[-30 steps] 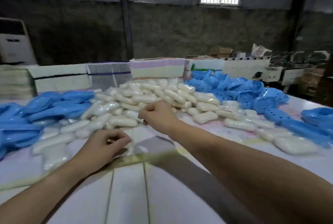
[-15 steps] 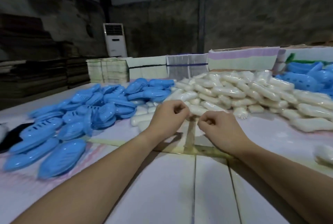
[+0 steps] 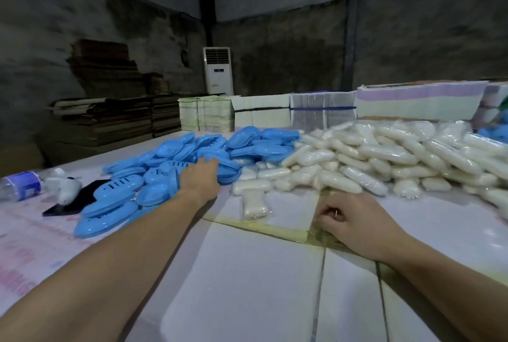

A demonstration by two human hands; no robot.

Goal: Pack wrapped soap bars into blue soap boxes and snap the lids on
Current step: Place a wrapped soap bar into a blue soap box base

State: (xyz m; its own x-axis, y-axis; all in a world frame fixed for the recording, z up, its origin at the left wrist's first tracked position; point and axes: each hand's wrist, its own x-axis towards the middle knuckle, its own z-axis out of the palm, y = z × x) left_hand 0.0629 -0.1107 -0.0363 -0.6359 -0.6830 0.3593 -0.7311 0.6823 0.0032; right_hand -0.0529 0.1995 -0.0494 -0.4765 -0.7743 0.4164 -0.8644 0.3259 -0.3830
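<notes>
Our left hand (image 3: 202,176) reaches to eleven o'clock, fingers laid on the blue boxes (image 3: 176,168); whether it grasps one, we cannot tell. Our right hand (image 3: 350,220) rests clenched on the table (image 3: 247,273). One soap (image 3: 254,202) lies between them, the soap pile (image 3: 384,157) at one o'clock.

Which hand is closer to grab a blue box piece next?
The left hand, probably. It is already stretched out onto the pile of blue soap box parts. The right hand sits nearer the person, fingers curled, apart from that pile; the single wrapped soap bar lies beside it.
</notes>
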